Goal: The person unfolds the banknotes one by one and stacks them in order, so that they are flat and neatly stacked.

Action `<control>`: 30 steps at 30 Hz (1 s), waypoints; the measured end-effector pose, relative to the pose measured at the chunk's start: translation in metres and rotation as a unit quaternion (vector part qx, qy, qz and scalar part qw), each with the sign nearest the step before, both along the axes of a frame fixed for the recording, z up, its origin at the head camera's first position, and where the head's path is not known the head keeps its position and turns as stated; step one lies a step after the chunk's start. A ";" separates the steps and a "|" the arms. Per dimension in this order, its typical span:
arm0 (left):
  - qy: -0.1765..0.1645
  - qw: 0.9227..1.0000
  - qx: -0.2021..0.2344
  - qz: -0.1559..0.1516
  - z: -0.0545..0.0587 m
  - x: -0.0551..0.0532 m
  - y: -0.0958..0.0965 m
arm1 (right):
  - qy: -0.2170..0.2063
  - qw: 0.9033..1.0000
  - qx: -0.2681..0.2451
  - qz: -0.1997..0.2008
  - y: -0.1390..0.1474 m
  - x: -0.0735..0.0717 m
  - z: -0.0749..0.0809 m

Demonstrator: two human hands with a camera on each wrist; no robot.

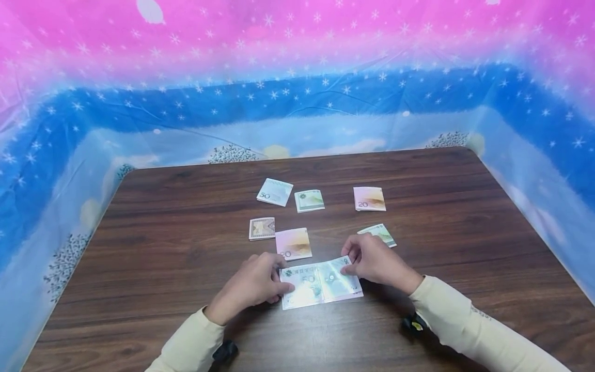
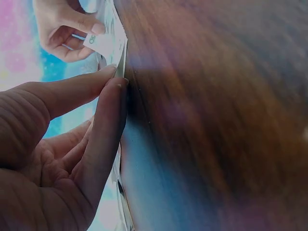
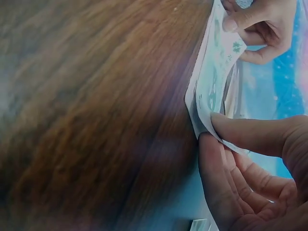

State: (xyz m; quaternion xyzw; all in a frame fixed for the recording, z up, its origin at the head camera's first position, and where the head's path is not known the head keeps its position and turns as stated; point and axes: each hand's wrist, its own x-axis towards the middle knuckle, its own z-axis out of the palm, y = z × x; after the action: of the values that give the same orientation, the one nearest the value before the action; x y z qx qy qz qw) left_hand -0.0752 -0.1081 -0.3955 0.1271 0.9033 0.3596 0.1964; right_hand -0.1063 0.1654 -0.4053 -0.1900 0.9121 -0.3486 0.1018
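Note:
An unfolded, pale green banknote (image 1: 321, 292) marked 50 lies spread low over the table, with a crease down its middle. A pinkish edge shows under its lower right side. My left hand (image 1: 251, 281) pinches the left end between thumb and fingers. At the opposite end, my right hand (image 1: 378, 261) pinches the upper right corner. In the right wrist view, the banknote (image 3: 214, 82) bends up toward the right thumb, and a second layer shows beneath it. A folded 20 note (image 1: 293, 243) lies just beyond the left fingertips.
Farther back on the brown wooden table (image 1: 162, 232) lie a folded 50 note (image 1: 275, 192), a small green note (image 1: 309, 200) and another 20 note (image 1: 369, 199). A brownish note (image 1: 262, 228) is left of centre. A green note (image 1: 385, 235) sits partly behind the right hand.

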 end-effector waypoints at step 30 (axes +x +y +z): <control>0.162 0.986 -0.023 0.039 0.037 -0.036 -0.020 | -0.079 0.987 -0.133 -0.045 -0.021 -0.029 0.016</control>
State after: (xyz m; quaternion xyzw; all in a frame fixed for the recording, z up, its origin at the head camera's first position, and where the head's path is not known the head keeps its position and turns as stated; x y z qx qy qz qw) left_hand -0.1109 -0.1281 -0.3589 0.1436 0.9355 0.3207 0.0359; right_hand -0.1350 0.1445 -0.3890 -0.1324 0.8544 -0.4849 0.1314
